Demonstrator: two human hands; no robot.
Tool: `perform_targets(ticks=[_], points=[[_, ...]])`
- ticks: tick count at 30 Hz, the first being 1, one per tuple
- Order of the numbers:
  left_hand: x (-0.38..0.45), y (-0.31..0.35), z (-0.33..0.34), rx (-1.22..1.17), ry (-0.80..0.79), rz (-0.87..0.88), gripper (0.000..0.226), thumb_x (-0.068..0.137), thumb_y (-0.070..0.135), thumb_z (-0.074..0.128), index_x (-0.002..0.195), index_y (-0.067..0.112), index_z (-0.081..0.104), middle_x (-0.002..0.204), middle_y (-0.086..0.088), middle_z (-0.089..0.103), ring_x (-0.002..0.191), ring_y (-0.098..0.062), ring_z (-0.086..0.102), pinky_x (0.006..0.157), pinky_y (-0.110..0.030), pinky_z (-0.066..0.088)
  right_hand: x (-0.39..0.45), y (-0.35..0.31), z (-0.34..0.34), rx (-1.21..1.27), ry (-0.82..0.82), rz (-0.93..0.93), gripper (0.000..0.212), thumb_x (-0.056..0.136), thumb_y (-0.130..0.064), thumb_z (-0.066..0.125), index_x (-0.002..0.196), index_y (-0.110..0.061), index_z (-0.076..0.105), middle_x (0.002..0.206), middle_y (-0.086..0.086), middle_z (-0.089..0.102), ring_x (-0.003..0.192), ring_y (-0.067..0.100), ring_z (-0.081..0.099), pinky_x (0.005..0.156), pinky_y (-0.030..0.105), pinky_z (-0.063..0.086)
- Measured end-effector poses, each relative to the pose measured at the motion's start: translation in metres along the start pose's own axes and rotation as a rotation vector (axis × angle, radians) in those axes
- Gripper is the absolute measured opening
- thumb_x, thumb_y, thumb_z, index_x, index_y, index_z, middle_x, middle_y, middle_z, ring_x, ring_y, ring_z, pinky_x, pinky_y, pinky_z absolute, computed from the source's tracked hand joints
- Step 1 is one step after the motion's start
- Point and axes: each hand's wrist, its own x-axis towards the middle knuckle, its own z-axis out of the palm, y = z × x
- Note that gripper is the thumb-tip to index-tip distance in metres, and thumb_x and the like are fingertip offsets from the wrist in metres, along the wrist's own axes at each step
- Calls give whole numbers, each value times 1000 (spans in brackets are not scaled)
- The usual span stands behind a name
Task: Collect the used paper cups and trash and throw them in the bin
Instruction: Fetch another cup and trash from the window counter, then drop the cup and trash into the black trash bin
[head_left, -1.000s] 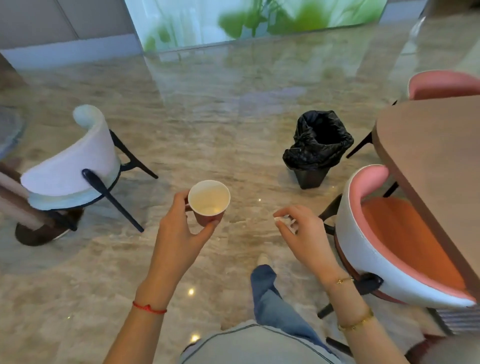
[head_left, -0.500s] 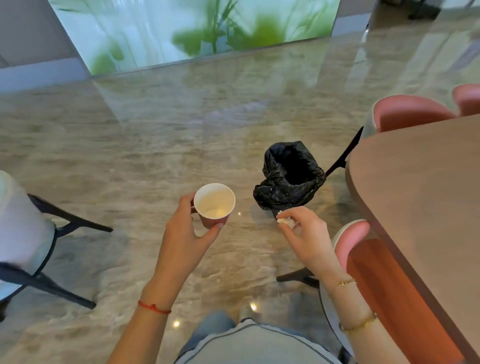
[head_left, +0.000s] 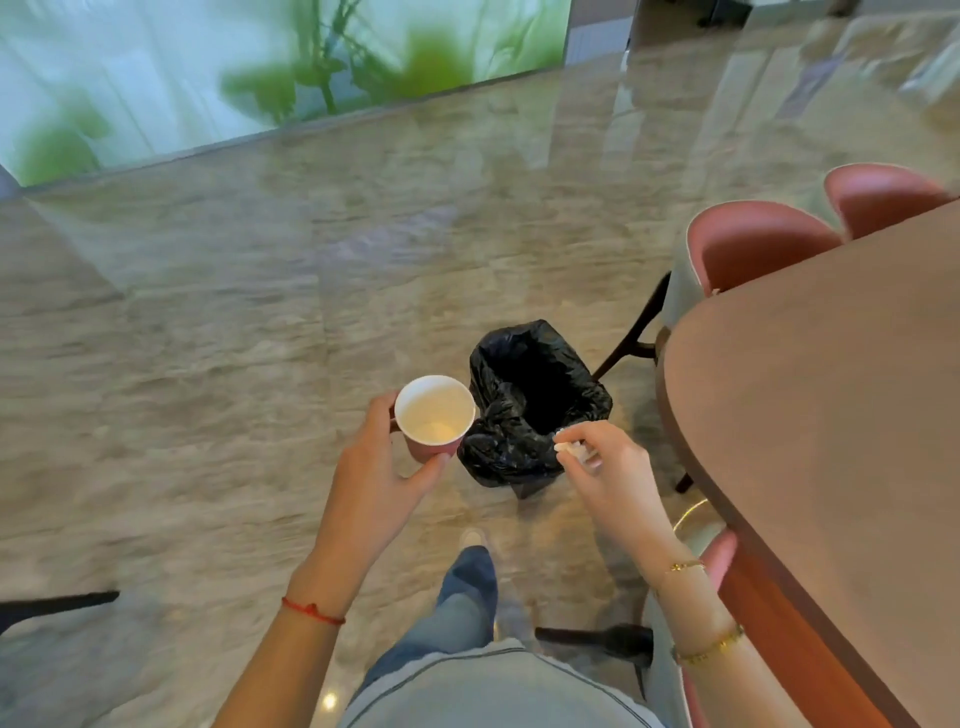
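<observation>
Far left: polished stone floor (head_left: 208, 389), glossy and likely slick underfoot. Next, left hand (head_left: 379, 467) curled round a pink paper cup (head_left: 435, 418), thumb on the near wall and fingers behind, cup upright with mouth up and a pale patch at the bottom (dregs or a reflection, cannot tell which). Held short of and to the left of the bin's opening; if let go from here, likely to strike the rim or land on the floor, and any leftover liquid could spill on a tilt. Centre: bin (head_left: 535, 405), lined with a loose black bag bunched over the rim and sagging inward, which could narrow the mouth and bounce a light cup back out. Then right hand (head_left: 608, 467), fingertips pinching a small white scrap of trash (head_left: 571, 449) over the near right edge of the bin; light enough to drift and miss if dropped from height. Far right: wooden table (head_left: 831, 415) and pink chairs (head_left: 753, 244) close by, an elbow hazard. No brand, label or writing readable on cup, bag or furniture.
</observation>
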Motion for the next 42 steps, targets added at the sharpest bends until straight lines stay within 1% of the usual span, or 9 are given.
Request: perform_targets(ticks=[9,17,20,26,32,35,37,39,42], points=[[187,-23,41,18,-118,97,73,70,42,77,130,36,36,114,21,49,104,-7,53,82,-22,44,155,18,13,-10,100,87,14,90,-19,61,102,-25,64,97,-14,62,96,5,56,81,27,52],[285,-37,70,28,-190,156,69,72,36,80,128,26,40,118,13,53,107,-11,54,87,-32,51,231,33,15,-1,133,167,14,90,-20,61,103,-24,65,99,-13,62,97,6,55,84,29,51],[309,-44,87,44,-215,157,69,72,35,81,127,21,41,118,8,55,106,-13,54,82,-26,47,252,43,16,-8,129,175,13,90,-19,61,102,-23,66,98,-12,62,95,7,55,83,29,50],[348,-53,132,83,-275,116,71,71,44,81,127,23,42,110,19,46,93,1,43,67,-1,34,291,77,21,1,58,239,12,90,-20,61,99,-27,64,96,-14,62,95,4,55,83,26,50],[385,-60,192,37,-373,-11,68,72,44,80,125,24,43,113,16,49,99,-3,46,68,-9,37,335,121,28,-25,-65,333,12,92,-20,59,102,-22,64,100,-8,62,98,8,55,87,28,51],[401,-67,223,28,-416,-82,70,72,39,81,128,21,44,118,11,51,106,-8,49,79,-19,41,354,145,31,-19,-141,413,17,92,-22,59,109,-19,63,107,-4,63,99,11,58,87,25,50],[407,-76,238,19,-488,-157,78,73,29,82,137,18,38,132,2,50,120,-17,49,94,-31,44,362,158,32,7,-209,474,28,92,-22,59,119,-18,60,116,-2,62,102,12,59,89,25,50],[413,-83,248,48,-574,-243,92,75,23,80,148,16,25,148,-4,38,135,-23,40,107,-40,37,369,170,31,20,-262,501,34,92,-21,60,125,-17,58,120,-2,61,104,13,58,89,23,48],[415,-92,251,78,-602,-293,94,79,26,76,152,22,17,156,0,26,141,-21,30,113,-37,31,376,181,26,7,-277,482,33,92,-22,60,125,-18,58,120,-2,61,106,12,57,87,21,45]])
